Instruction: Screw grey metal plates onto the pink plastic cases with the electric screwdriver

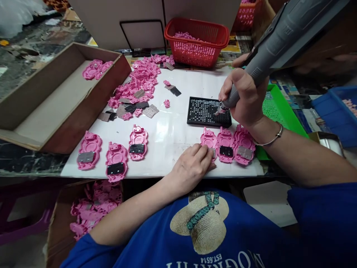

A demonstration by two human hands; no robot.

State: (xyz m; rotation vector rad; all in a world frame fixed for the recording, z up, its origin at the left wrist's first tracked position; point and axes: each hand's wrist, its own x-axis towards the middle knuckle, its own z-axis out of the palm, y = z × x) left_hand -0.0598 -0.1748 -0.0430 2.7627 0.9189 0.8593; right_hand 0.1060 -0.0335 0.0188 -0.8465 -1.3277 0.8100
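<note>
My right hand [247, 95] is wrapped round a grey electric screwdriver [258, 69], which slants down to the left. The screwdriver's tip is at the black screw tray [209, 121], a perforated block with rows of small shiny screws. My left hand [192, 165] lies at the table's front edge, its fingers curled over the lower part of a pink plastic shell [208, 137] and partly hiding it. Right of it lie a pink shell with a black plate [225, 150] and another with a grey plate [245, 152]. Several similar shells [138, 139] lie to the left.
A pile of small pink parts [142, 80] and loose plates [150, 111] lies at the back left, beside a cardboard box [80, 115]. Behind stands a red basket [196, 52]. On the right are a green tray [290, 111] and a blue bin [334, 115].
</note>
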